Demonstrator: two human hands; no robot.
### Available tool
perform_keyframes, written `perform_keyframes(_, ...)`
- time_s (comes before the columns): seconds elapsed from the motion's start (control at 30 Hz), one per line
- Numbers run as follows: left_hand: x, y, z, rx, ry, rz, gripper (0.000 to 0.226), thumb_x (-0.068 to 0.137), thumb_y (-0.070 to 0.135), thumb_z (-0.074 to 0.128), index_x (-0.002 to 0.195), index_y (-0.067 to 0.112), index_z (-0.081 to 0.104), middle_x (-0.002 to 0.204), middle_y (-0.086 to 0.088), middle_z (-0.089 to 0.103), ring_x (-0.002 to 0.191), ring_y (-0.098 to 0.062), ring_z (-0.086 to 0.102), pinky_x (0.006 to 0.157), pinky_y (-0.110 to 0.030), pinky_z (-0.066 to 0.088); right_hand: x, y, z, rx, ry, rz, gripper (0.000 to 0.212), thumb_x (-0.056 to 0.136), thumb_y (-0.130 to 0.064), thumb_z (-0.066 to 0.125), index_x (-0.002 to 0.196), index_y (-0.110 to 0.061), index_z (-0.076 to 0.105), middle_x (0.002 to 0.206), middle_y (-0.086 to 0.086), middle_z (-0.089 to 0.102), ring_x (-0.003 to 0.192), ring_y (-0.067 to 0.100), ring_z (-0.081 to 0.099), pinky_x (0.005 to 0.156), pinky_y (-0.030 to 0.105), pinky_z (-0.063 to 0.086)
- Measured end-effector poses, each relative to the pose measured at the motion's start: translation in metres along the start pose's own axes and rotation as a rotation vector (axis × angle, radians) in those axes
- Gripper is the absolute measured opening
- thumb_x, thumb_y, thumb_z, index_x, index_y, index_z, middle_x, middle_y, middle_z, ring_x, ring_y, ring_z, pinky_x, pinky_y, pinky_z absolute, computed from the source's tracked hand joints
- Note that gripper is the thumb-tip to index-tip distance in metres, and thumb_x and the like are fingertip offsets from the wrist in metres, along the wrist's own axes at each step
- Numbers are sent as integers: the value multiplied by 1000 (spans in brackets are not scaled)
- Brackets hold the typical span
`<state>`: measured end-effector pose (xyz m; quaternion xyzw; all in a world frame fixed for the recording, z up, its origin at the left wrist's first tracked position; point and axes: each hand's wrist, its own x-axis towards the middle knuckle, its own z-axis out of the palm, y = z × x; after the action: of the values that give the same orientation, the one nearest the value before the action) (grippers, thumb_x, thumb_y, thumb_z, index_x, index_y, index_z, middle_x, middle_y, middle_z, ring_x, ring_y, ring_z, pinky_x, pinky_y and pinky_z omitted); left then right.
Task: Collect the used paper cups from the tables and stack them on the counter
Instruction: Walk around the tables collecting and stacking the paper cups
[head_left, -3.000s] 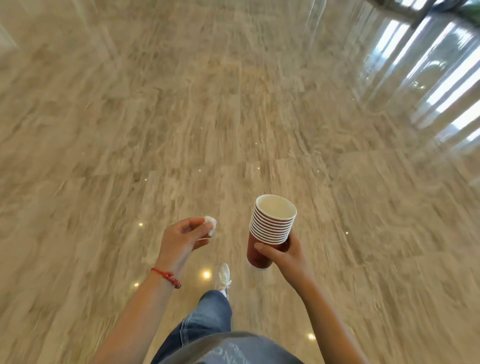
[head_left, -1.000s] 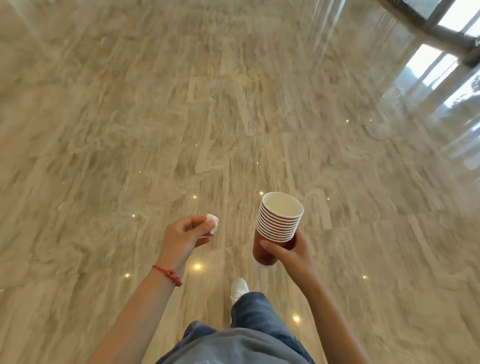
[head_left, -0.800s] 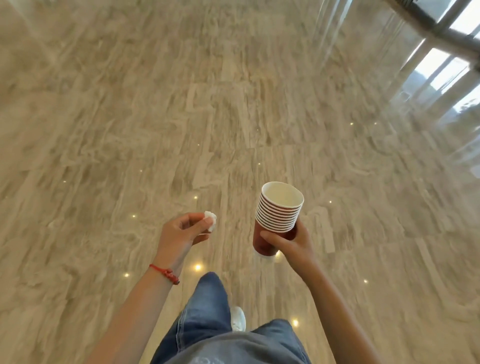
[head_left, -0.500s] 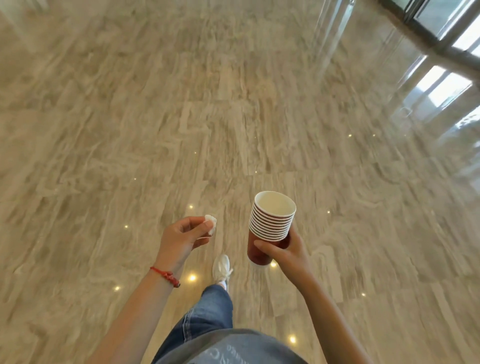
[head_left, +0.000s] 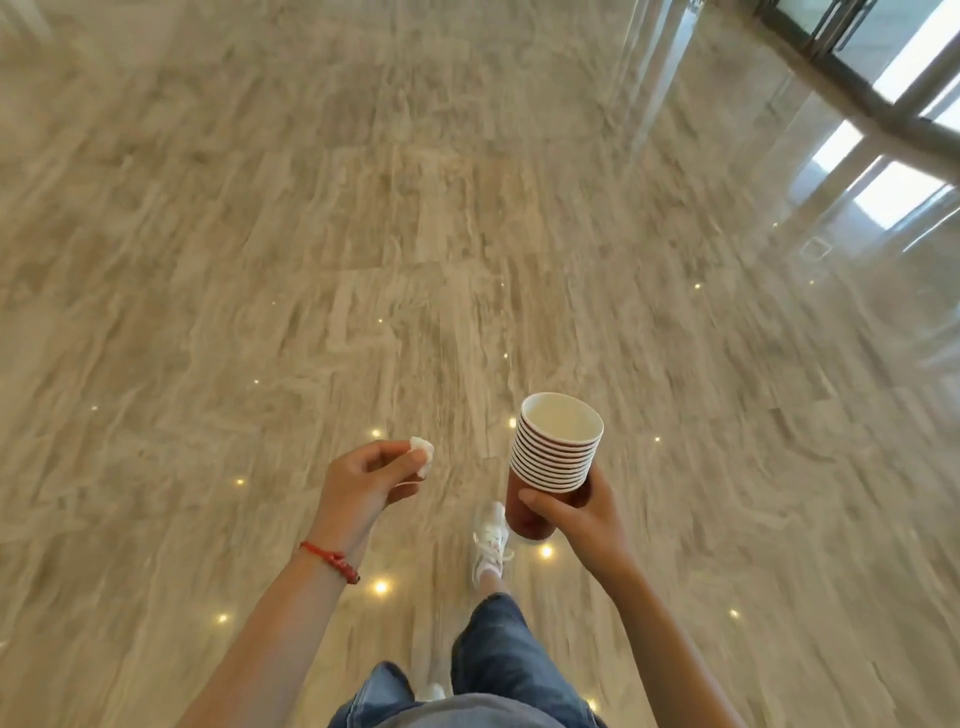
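Both hands carrying, held out over the floor

The right hand (head_left: 582, 512), at 5 o'clock, curls its fingers (head_left: 543, 505) around the nested cup stack (head_left: 555, 457), upright. The left hand (head_left: 363, 480), at 7 o'clock, pinches a white wad (head_left: 422, 450) between thumb and fingertip.

A stack of red paper cups (head_left: 555, 457), nested one inside another with white rims showing, tilts slightly left, mouth up and empty inside, gripped round its lower part by the right hand (head_left: 579, 514) above the floor.
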<state>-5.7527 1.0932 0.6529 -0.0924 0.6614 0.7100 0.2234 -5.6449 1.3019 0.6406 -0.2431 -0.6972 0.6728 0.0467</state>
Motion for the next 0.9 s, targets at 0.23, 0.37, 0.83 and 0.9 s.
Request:
perform_keyframes(0.23,171,67,79,4,45,-20,5,73,11,74,77,10,71,65,0,71,62,-10,68,54,-17,53,197,-44,-28,-2,21,-16,50,68,-5,81,111,-16,57,95,-5,71,89,4,67,68,14,52)
perform_keyframes(0.37,244,118,117,18,28,25,4,74,9,72,78,10,71,66,1,71,63,-7,68,56,-17,53,283,-83,-39,-10,2,-13,54,67,-6,81,114,-11,56,100,0,69,90,6,67,72,18,53)
perform_keyframes(0.83,581,250,192,-37,59,-23,6,73,10,73,79,10,71,69,-3,73,65,-12,69,56,-18,54,643,-176,-31,-24,-2,-12,46,68,-5,80,104,-24,58,92,-13,72,88,4,67,69,14,52)
perform_keyframes(0.9,630,283,200,-44,54,-7,7,73,10,73,79,9,71,66,-2,72,64,-11,69,56,-18,54,693,-199,-29,-25,1,-25,46,68,-5,80,105,-24,58,91,-11,72,88,2,67,68,12,51)
